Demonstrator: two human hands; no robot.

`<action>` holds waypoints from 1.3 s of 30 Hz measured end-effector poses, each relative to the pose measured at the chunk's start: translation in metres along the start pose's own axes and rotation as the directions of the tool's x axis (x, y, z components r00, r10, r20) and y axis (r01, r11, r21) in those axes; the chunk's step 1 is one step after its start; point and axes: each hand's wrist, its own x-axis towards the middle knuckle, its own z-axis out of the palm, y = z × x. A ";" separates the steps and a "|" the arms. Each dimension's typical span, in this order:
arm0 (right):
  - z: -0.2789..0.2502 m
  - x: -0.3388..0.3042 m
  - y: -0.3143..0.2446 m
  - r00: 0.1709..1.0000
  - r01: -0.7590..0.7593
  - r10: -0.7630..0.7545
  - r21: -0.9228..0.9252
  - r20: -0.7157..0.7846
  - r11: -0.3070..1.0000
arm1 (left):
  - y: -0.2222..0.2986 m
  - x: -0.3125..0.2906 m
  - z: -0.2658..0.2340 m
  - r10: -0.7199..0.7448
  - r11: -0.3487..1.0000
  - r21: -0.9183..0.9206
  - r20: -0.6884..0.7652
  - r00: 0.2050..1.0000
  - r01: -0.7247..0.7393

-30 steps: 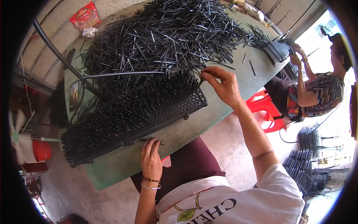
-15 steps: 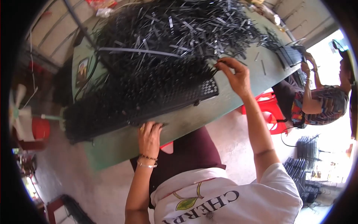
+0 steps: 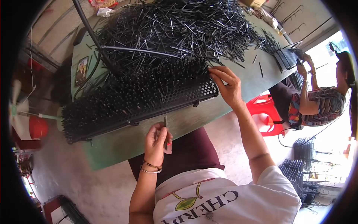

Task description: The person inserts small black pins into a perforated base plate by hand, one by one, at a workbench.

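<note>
My left hand (image 3: 156, 140) pinches dark strips (image 3: 165, 121); my right hand (image 3: 229, 86) curls at the rack (image 3: 186, 96), whether pinching anything I can't tell.

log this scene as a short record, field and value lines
frame: black, perforated, upright strips crowding it, bare holes near right end
left hand: gripping a thin dark piece, near side of frame
right hand: at the frame's right end; any grip unclear
pile: loose black strips on green table, beyond the frame
co-worker: at right, by a red stool
</note>
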 end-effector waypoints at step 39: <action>0.020 -0.030 -0.084 0.622 -0.764 0.400 0.410 0.673 0.498 | 0.009 0.002 0.032 0.098 0.959 0.244 0.194 0.976 -0.145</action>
